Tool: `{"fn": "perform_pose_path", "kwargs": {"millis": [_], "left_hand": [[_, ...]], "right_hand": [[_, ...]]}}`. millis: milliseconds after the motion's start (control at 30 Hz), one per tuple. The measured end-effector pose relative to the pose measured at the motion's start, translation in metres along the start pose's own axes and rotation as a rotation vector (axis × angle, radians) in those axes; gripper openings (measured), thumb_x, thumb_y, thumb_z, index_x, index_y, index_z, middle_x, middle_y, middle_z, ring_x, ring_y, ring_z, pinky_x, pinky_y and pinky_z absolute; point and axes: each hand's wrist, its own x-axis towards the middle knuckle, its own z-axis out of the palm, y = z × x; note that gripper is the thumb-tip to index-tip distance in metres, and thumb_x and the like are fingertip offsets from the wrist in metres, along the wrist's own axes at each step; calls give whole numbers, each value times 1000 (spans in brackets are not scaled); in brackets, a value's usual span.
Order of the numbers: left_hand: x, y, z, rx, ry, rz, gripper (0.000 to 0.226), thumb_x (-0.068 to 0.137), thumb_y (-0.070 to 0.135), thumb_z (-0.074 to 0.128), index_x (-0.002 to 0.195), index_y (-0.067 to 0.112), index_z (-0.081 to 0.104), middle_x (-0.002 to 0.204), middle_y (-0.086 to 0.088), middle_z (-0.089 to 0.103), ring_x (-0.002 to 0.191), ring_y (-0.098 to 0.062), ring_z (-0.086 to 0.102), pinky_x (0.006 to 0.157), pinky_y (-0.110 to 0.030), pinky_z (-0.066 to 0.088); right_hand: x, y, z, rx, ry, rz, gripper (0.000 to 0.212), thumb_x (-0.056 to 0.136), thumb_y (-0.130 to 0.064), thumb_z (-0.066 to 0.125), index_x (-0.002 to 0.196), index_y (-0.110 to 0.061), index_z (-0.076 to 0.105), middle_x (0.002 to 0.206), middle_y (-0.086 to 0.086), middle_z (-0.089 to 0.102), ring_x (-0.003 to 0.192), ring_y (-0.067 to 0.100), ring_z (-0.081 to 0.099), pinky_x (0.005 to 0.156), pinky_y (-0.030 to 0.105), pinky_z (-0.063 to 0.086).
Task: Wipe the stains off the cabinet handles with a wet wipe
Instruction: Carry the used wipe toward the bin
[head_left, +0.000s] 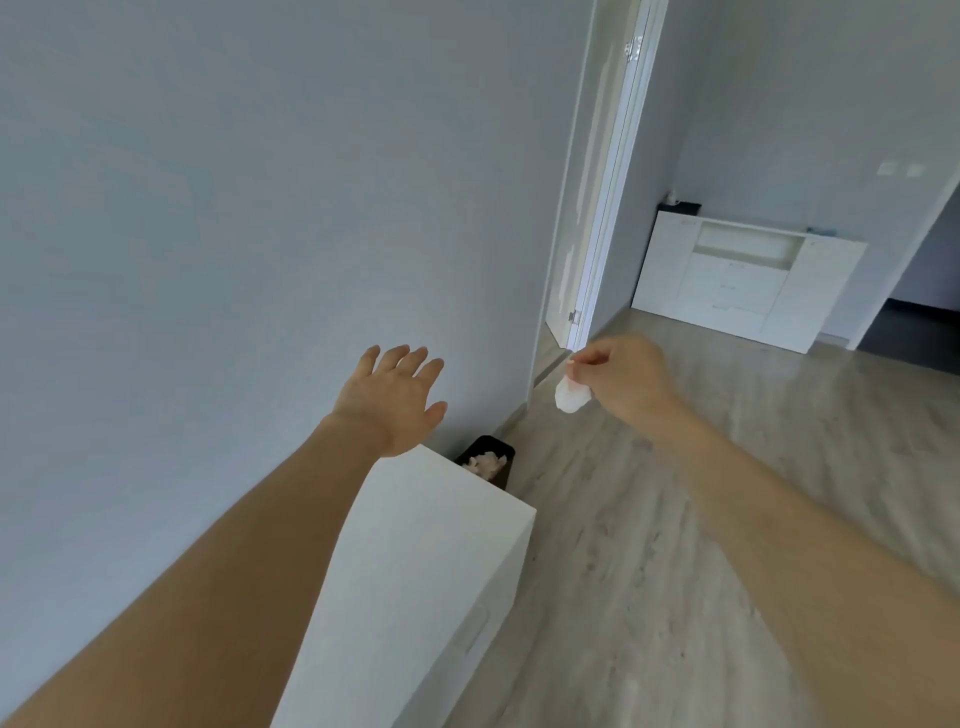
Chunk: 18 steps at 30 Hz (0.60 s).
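Note:
My right hand (621, 379) pinches a small crumpled white wet wipe (571, 397), which hangs below the fingertips, out over the floor. My left hand (397, 402) is stretched forward with fingers spread, holding nothing, above the far end of a white cabinet (415, 571) that stands against the wall. The cabinet's handles are not visible from here. A second white cabinet (743, 283) with drawers and an open shelf stands far back on the right; its handles are too small to make out.
A black bin (488, 460) with crumpled white wipes inside sits on the floor just behind the near cabinet, below and left of the held wipe. A grey wall fills the left. A white door frame (597, 208) stands ahead. Wooden floor (675, 545) spreads to the right.

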Motion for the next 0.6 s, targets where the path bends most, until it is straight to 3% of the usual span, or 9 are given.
{"fn": "perform_pose_path", "kwargs": {"millis": [133,267,600], "left_hand": [[84,29,4,-29,11,-63,59,100,48,21,152,22,6,159,0,5,146,-20,3,118,-42,0],[152,37,20,-51,-20,-120,59,101,47,21,152,23,6,159,0,5,146,-20,3,119,-41,1],[333,19,136,-90,-150,-251,60,100,48,23,151,20,8,159,-2,9,146,-21,4,118,-42,2]], "right_hand": [[92,43,-17,-26,-63,-35,8,84,-15,65,84,-12,73,81,-1,66,78,16,58,70,23,42],[181,69,-4,-14,-152,-89,9,84,-12,66,87,-6,72,89,7,68,84,22,62,81,32,51],[362,142,107,-58,-295,-180,8,84,-15,66,85,-11,72,78,-2,65,77,13,61,70,22,44]]}}
